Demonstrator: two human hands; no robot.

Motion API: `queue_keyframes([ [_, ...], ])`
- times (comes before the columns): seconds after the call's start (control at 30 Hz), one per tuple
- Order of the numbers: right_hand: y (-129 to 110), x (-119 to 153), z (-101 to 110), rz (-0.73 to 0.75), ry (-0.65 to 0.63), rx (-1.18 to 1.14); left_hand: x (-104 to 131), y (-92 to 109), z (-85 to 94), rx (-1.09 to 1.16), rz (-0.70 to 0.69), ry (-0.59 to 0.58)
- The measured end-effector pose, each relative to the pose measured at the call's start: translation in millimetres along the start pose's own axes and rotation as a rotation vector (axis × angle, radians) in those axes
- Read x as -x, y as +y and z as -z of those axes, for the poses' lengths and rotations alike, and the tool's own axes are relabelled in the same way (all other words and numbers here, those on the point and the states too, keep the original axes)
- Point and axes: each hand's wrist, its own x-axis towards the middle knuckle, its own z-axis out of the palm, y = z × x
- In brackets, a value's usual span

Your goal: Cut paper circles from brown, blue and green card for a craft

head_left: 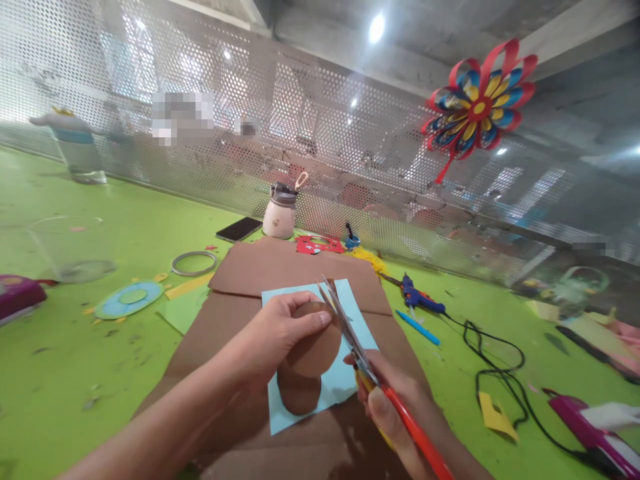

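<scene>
My left hand [293,327] pinches a round brown cardboard disc [315,347] between thumb and fingers. My right hand [385,393] is wrapped around scissors [356,343] with red and yellow handles. Their blades stand slightly apart and point away from me, along the disc's right edge. Beneath both hands lies a light blue sheet of paper [353,300]. A darker brown round patch [299,393] shows within the sheet below the disc; whether it is a hole or another piece, I cannot tell. The sheet rests on a large flattened piece of cardboard [235,327].
On the green table [150,200] stand a lidded bottle [280,212] and a clear cup [67,250], near a phone [239,229] and tape ring [194,263]. At right are a blue glue gun [420,299], its black cord, a blue pen [418,327] and a purple tool [593,427]. A perforated screen [320,113] rises behind.
</scene>
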Motion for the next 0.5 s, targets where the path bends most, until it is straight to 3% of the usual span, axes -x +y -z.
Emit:
queue_keyframes([
  [0.5,-4.2,2.6,2.9,0.030,0.001,0.055,1.3,4.3,-2.0,0.036,-0.003,0.068],
])
